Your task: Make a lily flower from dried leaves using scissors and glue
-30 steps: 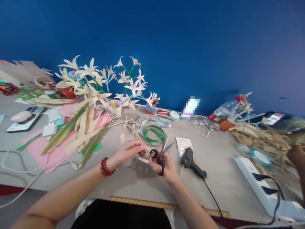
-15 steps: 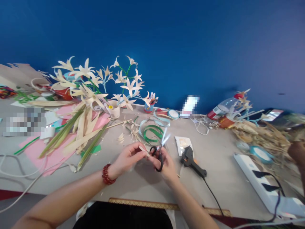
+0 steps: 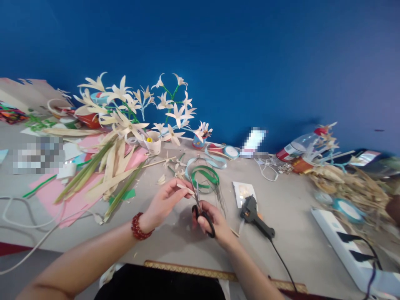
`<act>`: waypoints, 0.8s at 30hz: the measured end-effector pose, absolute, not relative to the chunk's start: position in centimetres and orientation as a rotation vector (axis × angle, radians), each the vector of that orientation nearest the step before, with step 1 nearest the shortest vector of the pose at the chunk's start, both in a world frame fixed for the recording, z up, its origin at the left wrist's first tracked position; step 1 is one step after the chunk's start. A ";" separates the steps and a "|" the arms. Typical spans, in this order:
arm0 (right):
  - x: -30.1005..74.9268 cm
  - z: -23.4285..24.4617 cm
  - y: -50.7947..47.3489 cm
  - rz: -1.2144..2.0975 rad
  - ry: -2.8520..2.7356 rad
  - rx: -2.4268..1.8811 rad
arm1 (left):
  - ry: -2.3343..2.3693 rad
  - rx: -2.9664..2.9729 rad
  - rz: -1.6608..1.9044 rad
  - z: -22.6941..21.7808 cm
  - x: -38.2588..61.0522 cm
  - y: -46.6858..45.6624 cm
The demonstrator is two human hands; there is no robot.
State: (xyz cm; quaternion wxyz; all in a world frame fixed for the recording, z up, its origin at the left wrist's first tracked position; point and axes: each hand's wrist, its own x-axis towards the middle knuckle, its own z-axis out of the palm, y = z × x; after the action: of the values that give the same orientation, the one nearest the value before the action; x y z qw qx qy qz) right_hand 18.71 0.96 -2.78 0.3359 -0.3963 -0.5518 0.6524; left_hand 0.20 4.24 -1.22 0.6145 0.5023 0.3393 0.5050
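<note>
My left hand, with a red bead bracelet on its wrist, pinches a small pale strip of dried leaf above the grey table. My right hand grips black-handled scissors, whose blades point up and meet the strip. Both hands hover over the table's near middle, close together. Just beyond them lie a loop of green ribbon and small leaf scraps.
A black glue gun with its cord lies right of my hands. Pale handmade flowers, long leaf strips on pink paper and a small cup stand at left. A white power strip and dried husks fill the right.
The scissors swung from pointing up-right to upright, and their blades closed onto the strip. My left hand shifted slightly left and raised the strip toward the blades.
</note>
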 end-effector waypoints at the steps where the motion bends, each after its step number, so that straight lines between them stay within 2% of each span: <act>1: 18.7 -2.8 1.0 1.701 -1.436 -1.036 | 0.775 1.152 1.171 -1.2 0.2 4.2; 24: 18.9 -3.4 1.0 1.693 -1.413 -1.101 | 0.773 1.164 1.128 -1.0 0.1 4.5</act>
State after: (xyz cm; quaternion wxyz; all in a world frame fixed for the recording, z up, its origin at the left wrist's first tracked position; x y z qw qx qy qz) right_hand 18.87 1.01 -3.42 0.3318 -0.4214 -0.5407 0.6481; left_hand 0.12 4.48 -1.05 0.6234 0.5068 0.3364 0.4912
